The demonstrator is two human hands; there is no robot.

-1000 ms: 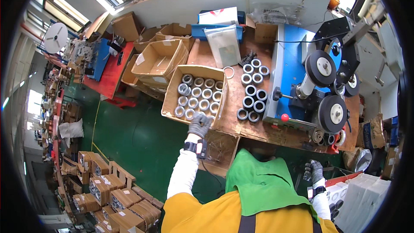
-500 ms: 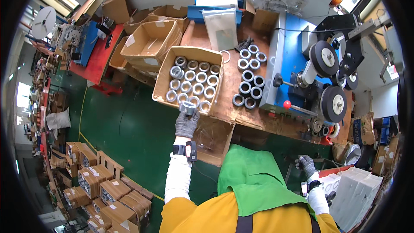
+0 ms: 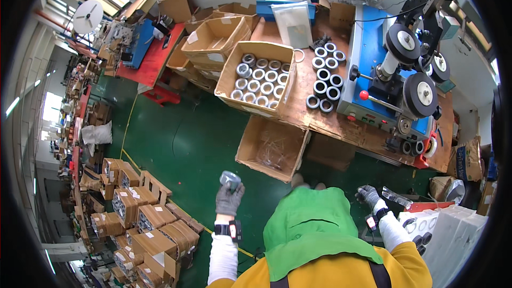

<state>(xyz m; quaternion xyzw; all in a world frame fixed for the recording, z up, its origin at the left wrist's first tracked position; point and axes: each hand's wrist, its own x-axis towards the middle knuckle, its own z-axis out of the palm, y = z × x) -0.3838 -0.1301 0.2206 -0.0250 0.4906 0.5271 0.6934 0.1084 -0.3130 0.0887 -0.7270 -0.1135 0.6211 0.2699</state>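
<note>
My left hand (image 3: 229,200), in a grey glove, grips a short silver metal ring (image 3: 230,180) by its lower side, held out over the green floor. To the right, my gloved right hand (image 3: 368,195) hangs beside the green apron with its fingers loosely bent and apart; nothing shows in it. Ahead, a cardboard box (image 3: 226,88) on the bench holds rows of similar rings (image 3: 257,74). More dark-bored rings (image 3: 323,74) stand in a cluster on the bench, between that box and the blue machine.
A blue machine (image 3: 346,98) with dark wheels occupies the bench's right. Below the bench edge sits an open carton (image 3: 245,146) with clear plastic inside. White foam blocks (image 3: 453,240) stand at my right, near more rings. Taped cartons (image 3: 154,218) are stacked at lower left.
My left hand has drawn back from the cardboard box toward me, carrying the metal ring. The view has shifted, and my right hand stays at my right side.
</note>
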